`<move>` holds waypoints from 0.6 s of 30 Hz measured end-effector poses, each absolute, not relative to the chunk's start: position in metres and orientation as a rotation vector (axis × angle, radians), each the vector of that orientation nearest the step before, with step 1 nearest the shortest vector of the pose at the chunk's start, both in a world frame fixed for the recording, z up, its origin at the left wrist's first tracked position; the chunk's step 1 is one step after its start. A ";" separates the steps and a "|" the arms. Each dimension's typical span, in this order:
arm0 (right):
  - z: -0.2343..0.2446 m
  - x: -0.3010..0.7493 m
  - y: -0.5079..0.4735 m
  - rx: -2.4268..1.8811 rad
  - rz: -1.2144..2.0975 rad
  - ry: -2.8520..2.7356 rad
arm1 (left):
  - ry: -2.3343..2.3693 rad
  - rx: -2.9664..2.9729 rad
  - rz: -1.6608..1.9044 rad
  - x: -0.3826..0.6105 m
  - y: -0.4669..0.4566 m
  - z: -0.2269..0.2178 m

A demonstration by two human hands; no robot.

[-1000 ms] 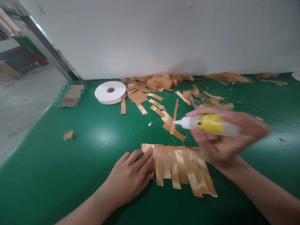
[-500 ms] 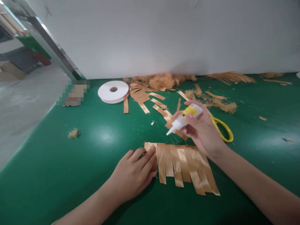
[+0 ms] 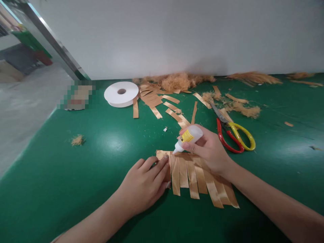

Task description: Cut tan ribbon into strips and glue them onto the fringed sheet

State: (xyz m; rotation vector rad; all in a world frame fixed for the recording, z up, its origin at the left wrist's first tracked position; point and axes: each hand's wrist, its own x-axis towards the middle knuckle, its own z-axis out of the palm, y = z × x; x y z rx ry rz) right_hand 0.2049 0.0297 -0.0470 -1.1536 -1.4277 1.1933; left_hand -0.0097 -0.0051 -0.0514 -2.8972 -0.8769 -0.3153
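Observation:
My right hand (image 3: 211, 148) is closed around a white glue bottle (image 3: 194, 131) with a yellow label. The bottle tilts down to the left, and its nozzle tip is at the top edge of a fringe of golden-brown ribbon strips (image 3: 193, 179). Whether the tip touches the ribbon or glue is coming out, I cannot tell. My left hand (image 3: 145, 185) lies with fingers stretched out, pressing on the fringe's left end, which it partly covers. Beyond my right wrist lie scissors (image 3: 224, 123) with one red and one yellow handle.
A white tape roll (image 3: 118, 89) lies at the back left of the green table (image 3: 88, 189). Loose ribbon pieces (image 3: 152, 99) and frizzy brown fibre (image 3: 177, 82) are strewn along the white wall (image 3: 164, 37). A small fibre tuft (image 3: 78, 140) rests at left, near a blurred-out item (image 3: 79, 98).
My right hand has brought the glue bottle down and left to the fringe's top edge, uncovering more of the scissors. My left hand has stayed on the ribbon.

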 end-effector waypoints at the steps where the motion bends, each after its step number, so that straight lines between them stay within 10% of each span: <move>1: -0.048 0.205 0.030 -1.156 1.180 -1.439 | -0.879 -2.897 -0.312 -0.010 -0.005 -0.052; 18: -0.051 0.200 0.029 -1.253 0.957 -1.559 | -0.881 -2.894 -0.301 -0.010 -0.005 -0.052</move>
